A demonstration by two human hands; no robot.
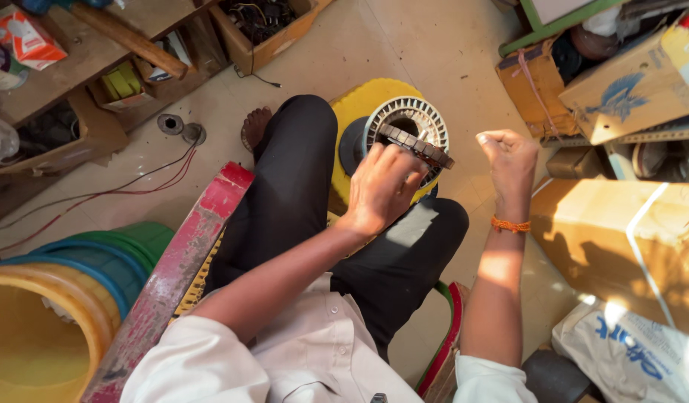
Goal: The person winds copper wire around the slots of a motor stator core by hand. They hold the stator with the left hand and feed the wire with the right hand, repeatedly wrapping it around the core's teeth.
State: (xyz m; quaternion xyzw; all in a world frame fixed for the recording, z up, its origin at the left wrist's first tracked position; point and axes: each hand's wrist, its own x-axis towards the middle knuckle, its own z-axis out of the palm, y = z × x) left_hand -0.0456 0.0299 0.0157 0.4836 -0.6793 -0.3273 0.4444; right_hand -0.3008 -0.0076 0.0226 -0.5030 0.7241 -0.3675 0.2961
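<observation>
Left hand (381,186): fingers curled down over the near rim of the slotted metal stator core (406,138), gripping it, knuckles up. Core is a round ring with radial slots, tilted toward the camera, sitting on the person's lap between the knees, in front of a yellow disc (374,101) that it partly hides.

Right hand (508,153): raised just right of the core, apart from it, closed into a loose fist with thumb side up. Whether anything thin is pinched in it, cannot tell. Orange thread band (510,224) on that wrist.

Around that: black trousers (299,186), white shirt sleeves at the bottom edge. 1 bare foot (255,128) visible on the tiled floor past the left knee.

Left side: red worn plank (180,276) running diagonally, stack of nested tubs (61,291) in yellow, blue and green beside it. Red wires (120,190) trail across the floor toward a low wooden shelf (83,52) holding small boxes.

Right side: large cardboard boxes (628,239), 1 strapped with white band, and a white printed sack (635,354) at the lower corner.
</observation>
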